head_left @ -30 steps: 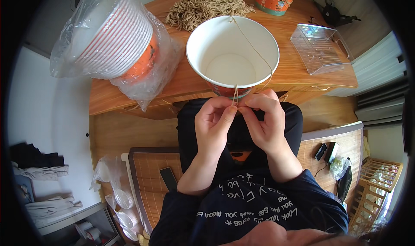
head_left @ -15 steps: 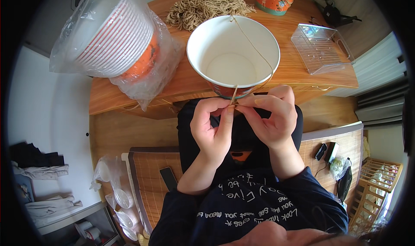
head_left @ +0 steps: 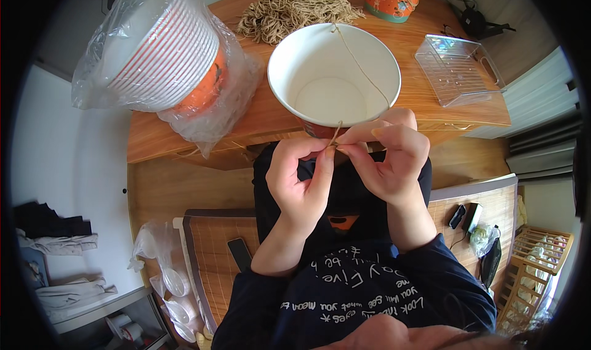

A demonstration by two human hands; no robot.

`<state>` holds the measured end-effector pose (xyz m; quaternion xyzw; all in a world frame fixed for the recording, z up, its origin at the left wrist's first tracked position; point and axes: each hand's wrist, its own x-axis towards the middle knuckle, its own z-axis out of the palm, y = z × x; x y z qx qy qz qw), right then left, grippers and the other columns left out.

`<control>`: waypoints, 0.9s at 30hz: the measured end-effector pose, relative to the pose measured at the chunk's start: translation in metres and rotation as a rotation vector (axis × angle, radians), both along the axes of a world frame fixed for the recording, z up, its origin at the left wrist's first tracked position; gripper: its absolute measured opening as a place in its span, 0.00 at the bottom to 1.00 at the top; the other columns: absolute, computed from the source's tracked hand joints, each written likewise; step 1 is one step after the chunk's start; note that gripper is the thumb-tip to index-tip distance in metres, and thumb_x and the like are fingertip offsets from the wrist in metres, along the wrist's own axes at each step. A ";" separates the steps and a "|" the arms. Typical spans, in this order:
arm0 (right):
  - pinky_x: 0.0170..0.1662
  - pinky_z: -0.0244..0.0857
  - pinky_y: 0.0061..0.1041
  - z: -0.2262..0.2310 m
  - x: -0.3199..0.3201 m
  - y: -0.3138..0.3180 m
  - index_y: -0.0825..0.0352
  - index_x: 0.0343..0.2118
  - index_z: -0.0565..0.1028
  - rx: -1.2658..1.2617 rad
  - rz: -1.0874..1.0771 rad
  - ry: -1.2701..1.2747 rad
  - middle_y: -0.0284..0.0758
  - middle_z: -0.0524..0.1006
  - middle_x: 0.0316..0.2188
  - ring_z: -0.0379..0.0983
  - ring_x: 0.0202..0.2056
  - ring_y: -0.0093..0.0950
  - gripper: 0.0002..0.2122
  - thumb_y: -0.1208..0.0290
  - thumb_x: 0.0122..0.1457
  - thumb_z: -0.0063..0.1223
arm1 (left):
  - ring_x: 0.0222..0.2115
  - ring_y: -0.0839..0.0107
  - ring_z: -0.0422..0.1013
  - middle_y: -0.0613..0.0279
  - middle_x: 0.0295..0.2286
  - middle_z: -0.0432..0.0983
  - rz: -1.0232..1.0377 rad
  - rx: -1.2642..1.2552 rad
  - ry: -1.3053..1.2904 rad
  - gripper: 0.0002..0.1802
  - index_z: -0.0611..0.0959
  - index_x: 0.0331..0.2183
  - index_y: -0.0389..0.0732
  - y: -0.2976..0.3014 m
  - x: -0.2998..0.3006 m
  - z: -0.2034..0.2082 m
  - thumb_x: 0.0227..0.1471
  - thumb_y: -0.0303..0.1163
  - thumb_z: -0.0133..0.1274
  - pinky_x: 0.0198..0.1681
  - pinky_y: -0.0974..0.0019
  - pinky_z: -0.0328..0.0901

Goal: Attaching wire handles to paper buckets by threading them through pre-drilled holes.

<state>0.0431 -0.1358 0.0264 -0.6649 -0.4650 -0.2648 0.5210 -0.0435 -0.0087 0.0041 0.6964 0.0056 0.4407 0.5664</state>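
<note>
A large white-lined paper bucket (head_left: 308, 60) stands at the near edge of the wooden desk. Tan string (head_left: 364, 72) is fastened at its far rim and runs across the opening to my fingers by the near rim. My left hand (head_left: 300, 181) pinches the string between thumb and forefinger, a short end poking up. Close beside it, my right hand (head_left: 392, 162) has its thumb and fingertips pinched together on the same string. Whether a knot lies between the fingertips is too small to tell.
Plastic-wrapped nested buckets (head_left: 166, 54) stand on the left. Behind the bucket lies a heap of cut string (head_left: 295, 11), with an orange bucket (head_left: 386, 2) farther right. A clear plastic tray (head_left: 458, 70) sits at the desk's right. A phone (head_left: 239, 253) lies near my left forearm.
Both hands keep pinching the string by the near rim. My right hand has shifted slightly up and right, its fingers now nearer the rim. The bucket has barely moved.
</note>
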 end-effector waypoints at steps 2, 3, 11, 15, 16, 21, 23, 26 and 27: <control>0.44 0.54 0.26 0.000 0.000 0.001 0.61 0.41 0.73 0.016 0.005 -0.013 0.21 0.83 0.33 0.64 0.35 0.24 0.20 0.78 0.45 0.70 | 0.29 0.74 0.73 0.59 0.31 0.78 0.004 0.015 -0.009 0.07 0.80 0.34 0.33 0.000 0.001 0.001 0.52 0.19 0.61 0.35 0.73 0.68; 0.45 0.54 0.26 0.001 -0.001 0.003 0.61 0.41 0.73 0.044 0.020 0.007 0.20 0.83 0.33 0.64 0.35 0.24 0.21 0.78 0.45 0.70 | 0.29 0.73 0.74 0.58 0.30 0.78 -0.003 0.020 -0.023 0.07 0.81 0.34 0.33 0.000 0.001 0.002 0.51 0.18 0.61 0.35 0.72 0.68; 0.44 0.61 0.26 0.020 -0.001 0.001 0.62 0.48 0.57 -0.117 0.046 -0.076 0.34 0.82 0.29 0.65 0.37 0.26 0.27 0.85 0.53 0.64 | 0.27 0.70 0.75 0.57 0.29 0.78 0.019 0.090 -0.039 0.07 0.80 0.33 0.33 0.003 0.004 0.009 0.49 0.16 0.60 0.33 0.71 0.69; 0.44 0.59 0.26 0.018 0.001 0.002 0.62 0.49 0.57 -0.128 0.046 -0.050 0.34 0.82 0.30 0.65 0.37 0.26 0.28 0.86 0.52 0.63 | 0.27 0.72 0.74 0.59 0.29 0.77 0.000 0.087 -0.040 0.07 0.79 0.33 0.33 0.002 0.006 0.007 0.49 0.16 0.60 0.33 0.72 0.68; 0.44 0.58 0.26 0.018 0.001 0.002 0.62 0.50 0.56 -0.150 0.034 -0.069 0.34 0.83 0.31 0.65 0.37 0.26 0.29 0.86 0.52 0.63 | 0.27 0.74 0.73 0.59 0.29 0.77 -0.009 0.056 -0.043 0.08 0.79 0.33 0.33 0.001 0.006 0.006 0.49 0.17 0.60 0.33 0.73 0.67; 0.45 0.53 0.25 0.014 -0.009 0.005 0.56 0.32 0.84 -0.045 -0.042 0.136 0.20 0.78 0.28 0.64 0.35 0.23 0.11 0.74 0.44 0.69 | 0.29 0.80 0.69 0.64 0.30 0.76 -0.129 -0.186 0.011 0.07 0.78 0.36 0.33 -0.003 0.003 -0.001 0.54 0.20 0.59 0.34 0.76 0.65; 0.38 0.58 0.25 0.025 -0.006 -0.006 0.65 0.40 0.69 -0.172 -0.073 -0.104 0.32 0.85 0.34 0.63 0.32 0.25 0.20 0.85 0.47 0.67 | 0.29 0.81 0.68 0.65 0.31 0.75 -0.162 -0.289 0.031 0.07 0.77 0.36 0.33 -0.002 0.002 -0.001 0.55 0.21 0.58 0.35 0.77 0.64; 0.37 0.58 0.24 0.015 -0.007 0.003 0.65 0.39 0.72 0.055 -0.060 -0.156 0.31 0.85 0.32 0.62 0.31 0.25 0.18 0.85 0.45 0.67 | 0.29 0.83 0.67 0.67 0.32 0.75 -0.192 -0.351 0.007 0.06 0.78 0.37 0.34 -0.003 0.003 0.000 0.57 0.22 0.58 0.35 0.77 0.63; 0.37 0.58 0.22 0.017 -0.010 0.001 0.63 0.37 0.73 -0.022 -0.081 -0.130 0.29 0.85 0.33 0.62 0.32 0.24 0.18 0.85 0.45 0.67 | 0.29 0.83 0.67 0.67 0.32 0.75 -0.195 -0.366 0.007 0.06 0.78 0.37 0.34 -0.004 0.003 0.002 0.57 0.22 0.58 0.35 0.78 0.63</control>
